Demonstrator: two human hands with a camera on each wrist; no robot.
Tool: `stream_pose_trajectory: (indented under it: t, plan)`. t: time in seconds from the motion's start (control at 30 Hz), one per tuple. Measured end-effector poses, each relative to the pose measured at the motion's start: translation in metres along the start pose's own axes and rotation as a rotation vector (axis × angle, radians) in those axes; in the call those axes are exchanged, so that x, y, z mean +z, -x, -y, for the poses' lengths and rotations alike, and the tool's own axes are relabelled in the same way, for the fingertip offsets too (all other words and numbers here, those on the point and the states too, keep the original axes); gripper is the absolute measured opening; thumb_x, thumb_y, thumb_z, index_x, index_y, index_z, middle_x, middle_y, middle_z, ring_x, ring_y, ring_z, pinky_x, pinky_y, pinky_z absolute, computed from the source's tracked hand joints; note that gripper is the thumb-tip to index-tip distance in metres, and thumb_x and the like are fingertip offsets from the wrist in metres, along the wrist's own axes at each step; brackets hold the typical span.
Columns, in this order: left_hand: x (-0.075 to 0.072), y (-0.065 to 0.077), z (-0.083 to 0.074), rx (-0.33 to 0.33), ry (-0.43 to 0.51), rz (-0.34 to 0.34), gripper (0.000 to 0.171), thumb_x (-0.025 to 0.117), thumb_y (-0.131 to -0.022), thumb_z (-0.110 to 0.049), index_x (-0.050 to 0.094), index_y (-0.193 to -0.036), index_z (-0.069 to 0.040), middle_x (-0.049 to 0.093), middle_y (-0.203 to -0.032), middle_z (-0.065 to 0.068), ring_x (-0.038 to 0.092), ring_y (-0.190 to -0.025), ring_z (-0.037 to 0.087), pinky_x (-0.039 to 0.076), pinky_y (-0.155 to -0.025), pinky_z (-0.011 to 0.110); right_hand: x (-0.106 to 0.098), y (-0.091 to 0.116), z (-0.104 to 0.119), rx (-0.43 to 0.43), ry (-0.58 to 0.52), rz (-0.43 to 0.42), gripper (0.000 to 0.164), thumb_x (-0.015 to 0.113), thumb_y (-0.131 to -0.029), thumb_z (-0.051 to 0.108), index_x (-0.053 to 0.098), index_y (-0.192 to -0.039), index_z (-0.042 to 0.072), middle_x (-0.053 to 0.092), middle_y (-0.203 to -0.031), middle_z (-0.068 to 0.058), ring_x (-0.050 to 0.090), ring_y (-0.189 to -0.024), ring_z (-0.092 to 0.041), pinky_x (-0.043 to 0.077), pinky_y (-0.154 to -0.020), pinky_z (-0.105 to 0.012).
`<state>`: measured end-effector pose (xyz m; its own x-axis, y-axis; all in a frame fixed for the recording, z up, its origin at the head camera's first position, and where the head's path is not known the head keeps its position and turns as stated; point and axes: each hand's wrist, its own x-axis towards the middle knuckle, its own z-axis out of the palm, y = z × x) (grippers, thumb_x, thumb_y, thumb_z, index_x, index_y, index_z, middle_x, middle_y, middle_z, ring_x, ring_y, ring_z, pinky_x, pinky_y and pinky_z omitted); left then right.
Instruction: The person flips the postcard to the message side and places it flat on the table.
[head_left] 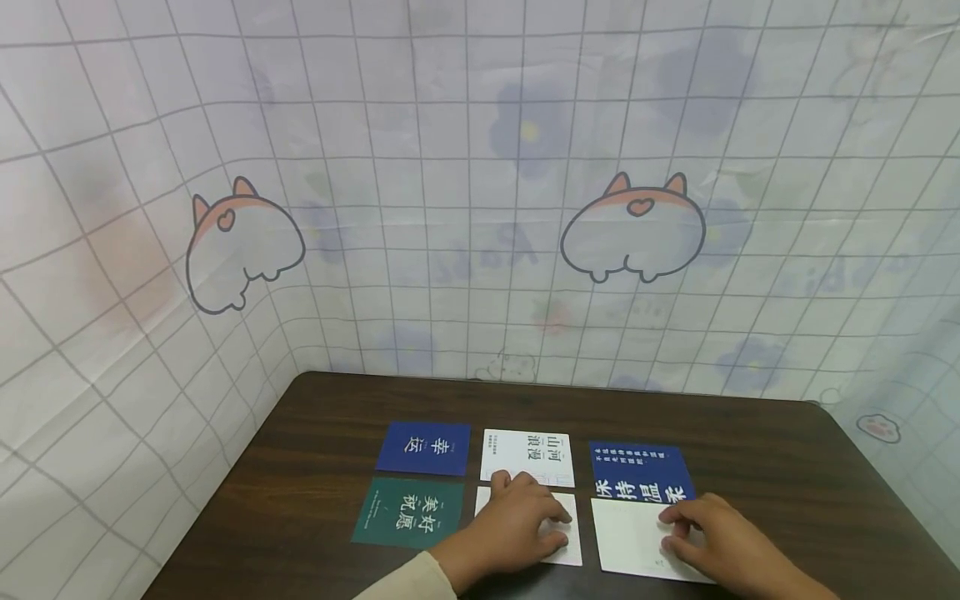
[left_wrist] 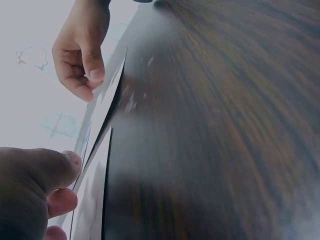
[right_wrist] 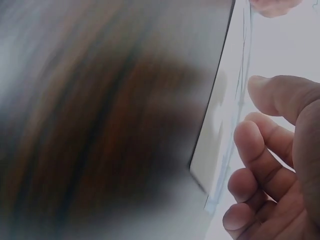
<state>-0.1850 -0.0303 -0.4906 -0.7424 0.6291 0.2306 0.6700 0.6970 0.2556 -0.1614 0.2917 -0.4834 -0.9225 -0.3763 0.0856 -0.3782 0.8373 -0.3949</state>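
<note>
My left hand (head_left: 517, 525) is over a white card (head_left: 567, 550) in the near middle, fingers bent loosely and hiding much of it. On the near right, my right hand (head_left: 720, 537) hovers at the right part of another white card (head_left: 626, 537), which overlaps the lower edge of a blue card (head_left: 637, 467) with white characters. The right wrist view shows the right fingers (right_wrist: 250, 140) loosely curled beside the card's edge (right_wrist: 212, 135), gripping nothing. In the left wrist view, the left thumb (left_wrist: 55, 170) stands close over a card (left_wrist: 92, 195), apart from the fingers.
Beyond the left hand lies a white card (head_left: 525, 450) with dark characters. Farther left are a navy card (head_left: 423, 450) and, nearer, a green card (head_left: 408, 512). All lie on a dark wood-grain table (head_left: 300, 467). A white gridded curtain (head_left: 450, 208) hangs behind it and on both sides.
</note>
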Motion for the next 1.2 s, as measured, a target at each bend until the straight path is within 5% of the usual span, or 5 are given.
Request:
stream_pose_trajectory:
  t: [0.3, 0.57, 0.87, 1.2]
  plan:
    - [-0.006, 0.006, 0.004, 0.002, 0.009, 0.011, 0.019, 0.080, -0.088, -0.039, 0.079, -0.106, -0.033, 0.067, -0.105, -0.023, 0.049, -0.099, 0.004, 0.026, -0.083, 0.041, 0.012, -0.006, 0.009, -0.161, 0.000, -0.115, 0.021, 0.085, -0.084, 0.027, 0.073, -0.100, 0.021, 0.050, -0.083, 0.027, 0.048, -0.083, -0.003, 0.046, -0.072, -0.032]
    - [-0.006, 0.012, 0.012, 0.007, 0.029, -0.001, 0.024, 0.079, -0.089, -0.040, 0.077, -0.111, -0.031, 0.068, -0.109, -0.022, 0.050, -0.102, 0.005, 0.028, -0.085, 0.041, 0.011, -0.009, 0.021, -0.090, -0.020, -0.068, 0.025, 0.083, -0.086, 0.032, 0.072, -0.105, 0.021, 0.048, -0.086, 0.022, 0.046, -0.082, -0.003, 0.045, -0.069, -0.027]
    - [-0.013, 0.024, 0.025, 0.071, 0.035, -0.036, 0.028, 0.076, -0.091, -0.036, 0.075, -0.117, -0.025, 0.067, -0.107, -0.019, 0.053, -0.102, 0.006, 0.039, -0.088, 0.031, 0.011, -0.017, 0.032, -0.131, -0.016, -0.083, 0.030, 0.082, -0.087, 0.035, 0.072, -0.110, 0.019, 0.055, -0.089, 0.022, 0.050, -0.085, -0.005, 0.049, -0.070, -0.030]
    - [-0.023, 0.034, 0.037, 0.028, 0.110, 0.006, 0.029, 0.075, -0.093, -0.034, 0.073, -0.119, -0.022, 0.067, -0.110, -0.015, 0.054, -0.107, 0.008, 0.042, -0.094, 0.037, 0.014, -0.024, 0.044, -0.126, -0.008, -0.078, 0.034, 0.081, -0.087, 0.040, 0.071, -0.112, 0.018, 0.060, -0.094, 0.018, 0.055, -0.093, -0.011, 0.051, -0.076, -0.034]
